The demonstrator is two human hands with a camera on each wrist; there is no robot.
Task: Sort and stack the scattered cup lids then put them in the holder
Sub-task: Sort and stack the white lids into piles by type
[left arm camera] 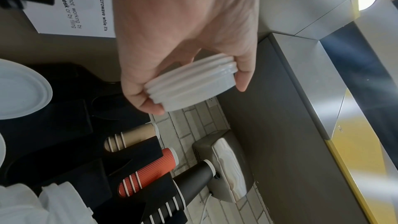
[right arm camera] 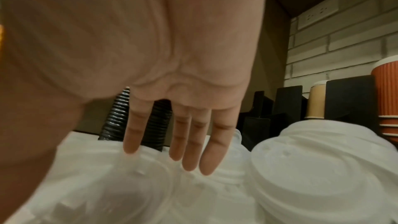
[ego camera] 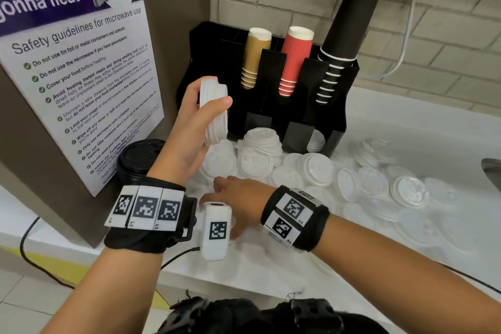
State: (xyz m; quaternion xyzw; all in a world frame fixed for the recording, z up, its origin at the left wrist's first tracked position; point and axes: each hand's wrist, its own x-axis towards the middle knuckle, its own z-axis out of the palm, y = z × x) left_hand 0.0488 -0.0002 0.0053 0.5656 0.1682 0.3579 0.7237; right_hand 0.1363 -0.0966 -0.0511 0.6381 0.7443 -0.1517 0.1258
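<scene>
My left hand (ego camera: 202, 114) (left arm camera: 193, 81) grips a short stack of white lids (ego camera: 214, 111) (left arm camera: 191, 84) on edge, raised in front of the black holder (ego camera: 273, 70). Many white lids (ego camera: 317, 168) (right arm camera: 318, 168) lie scattered on the white counter, some in small piles by the holder's base. My right hand (ego camera: 233, 198) (right arm camera: 183, 151) hovers palm down over the lids at the front left. Its fingers (right arm camera: 131, 140) are straight and hold nothing.
The holder carries tan cups (ego camera: 256, 57), red cups (ego camera: 294, 59) and black cups (ego camera: 344, 40). A stack of black lids (ego camera: 138, 160) stands at left beside a brown panel with a microwave safety poster (ego camera: 81, 76). A sink edge (ego camera: 492, 171) shows at far right.
</scene>
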